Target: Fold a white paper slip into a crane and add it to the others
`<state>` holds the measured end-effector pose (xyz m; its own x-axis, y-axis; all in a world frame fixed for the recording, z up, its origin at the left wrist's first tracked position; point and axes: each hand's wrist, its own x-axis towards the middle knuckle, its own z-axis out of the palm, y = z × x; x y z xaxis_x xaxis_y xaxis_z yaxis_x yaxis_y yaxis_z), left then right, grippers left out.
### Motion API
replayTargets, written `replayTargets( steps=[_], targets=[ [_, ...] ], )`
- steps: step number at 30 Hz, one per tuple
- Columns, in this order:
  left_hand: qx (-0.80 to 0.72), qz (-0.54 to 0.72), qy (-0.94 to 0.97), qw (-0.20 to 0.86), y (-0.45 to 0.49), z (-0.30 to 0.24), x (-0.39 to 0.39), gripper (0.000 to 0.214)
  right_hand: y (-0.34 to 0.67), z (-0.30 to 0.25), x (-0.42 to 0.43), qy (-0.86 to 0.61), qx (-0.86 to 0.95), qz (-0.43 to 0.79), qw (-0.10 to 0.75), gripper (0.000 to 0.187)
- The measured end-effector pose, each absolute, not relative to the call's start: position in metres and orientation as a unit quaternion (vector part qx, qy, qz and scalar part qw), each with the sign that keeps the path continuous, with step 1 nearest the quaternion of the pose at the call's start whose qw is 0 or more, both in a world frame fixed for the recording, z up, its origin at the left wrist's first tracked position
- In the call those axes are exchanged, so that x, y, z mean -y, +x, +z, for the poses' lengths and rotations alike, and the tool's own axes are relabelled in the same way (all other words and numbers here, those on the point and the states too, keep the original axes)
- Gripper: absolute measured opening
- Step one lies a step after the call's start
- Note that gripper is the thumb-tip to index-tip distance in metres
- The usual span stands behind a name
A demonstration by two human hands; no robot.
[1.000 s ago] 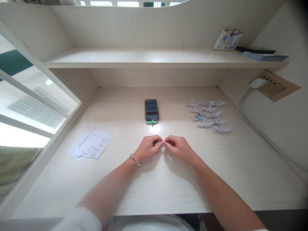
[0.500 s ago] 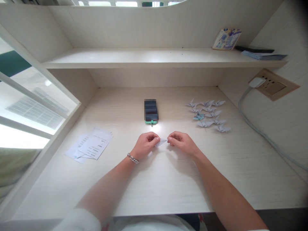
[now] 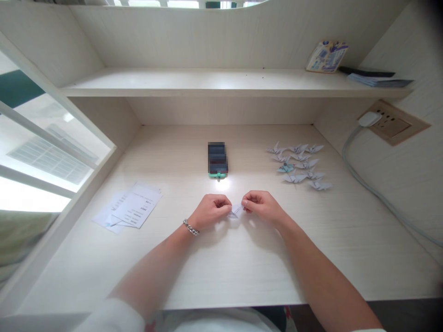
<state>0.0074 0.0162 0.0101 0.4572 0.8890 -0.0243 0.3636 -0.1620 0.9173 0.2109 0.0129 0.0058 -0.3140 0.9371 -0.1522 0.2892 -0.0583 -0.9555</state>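
Between my hands is a small folded piece of white paper [image 3: 236, 211], partly covered by my fingers. My left hand [image 3: 213, 210], with a chain bracelet [image 3: 191, 227] at its wrist, pinches the paper's left side between thumb and fingers. On the opposite side, the thumb and forefinger of my right hand [image 3: 260, 204] are closed on the paper's right tip. Folded paper cranes [image 3: 300, 163] stand in a group beyond my right hand, most of them white and one bluish. Printed paper slips [image 3: 137, 205] lie overlapping to the left of my left hand.
A phone [image 3: 218, 157] with a green lower edge lies beyond my hands. The shelf [image 3: 194, 80] above the desk holds a small box [image 3: 326, 56] and a flat stack [image 3: 379, 80] at right. A cable [image 3: 367, 182] runs from the wall socket [image 3: 394, 122] down the right side.
The folded paper has turned, so more of its layered folds show between my hands. My left hand has shifted slightly right and nearer to me. The cranes and slips stay put.
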Motion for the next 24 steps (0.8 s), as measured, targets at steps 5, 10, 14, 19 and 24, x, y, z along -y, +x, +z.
replayTargets(
  steps=[5, 10, 14, 19, 24],
  targets=[
    [-0.456, 0.282, 0.688, 0.489, 0.005, 0.007, -0.018, 0.014, 0.220, 0.010, -0.014, -0.514, 0.600, 0.523, 0.319, 0.017],
    [-0.442, 0.277, 0.696, 0.493, 0.011, 0.007, -0.015, 0.020, 0.207, 0.009, -0.010, -0.510, 0.630, 0.507, 0.293, 0.017],
    [-0.442, 0.281, 0.697, 0.490, 0.010, 0.008, -0.015, 0.020, 0.208, 0.006, -0.014, -0.507, 0.591, 0.537, 0.326, 0.019],
    [-0.472, 0.337, 0.615, 0.534, 0.009, 0.001, -0.021, 0.025, 0.212, 0.002, -0.019, -0.526, 0.538, 0.514, 0.412, 0.023],
    [-0.476, 0.430, 0.506, 0.577, 0.011, -0.008, -0.025, 0.028, 0.180, -0.004, -0.015, -0.482, 0.547, 0.550, 0.408, 0.028]
  ],
)
